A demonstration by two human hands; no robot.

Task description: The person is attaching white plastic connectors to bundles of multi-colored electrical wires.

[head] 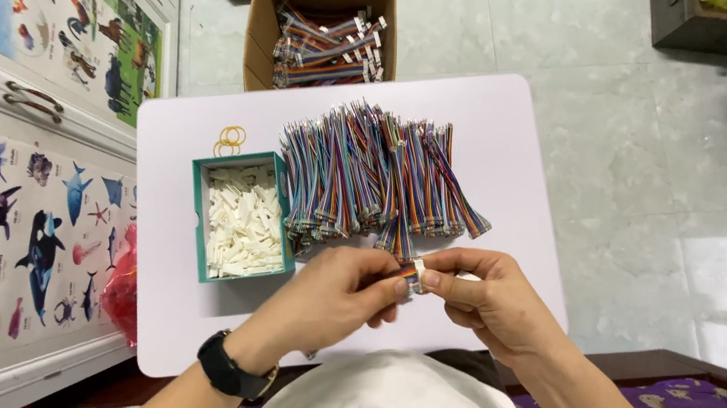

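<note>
Across the white table (509, 216) many ribbon cables (370, 176) wait unfitted, while left hand (338, 301) and right hand (482, 299) pinch one cable (407, 273) and white connector (420, 274).

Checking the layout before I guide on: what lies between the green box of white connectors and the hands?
In the head view, only bare white tabletop separates the green box from the left hand; the rainbow wire pile sits to the box's right.

A short bunch of rainbow wires (405, 263) sits between the left hand (337, 297) and the right hand (481, 295), pinched by both. A small white plug (420, 274) is at its end, held by the right hand's fingertips, just above the counter (499, 127).
</note>
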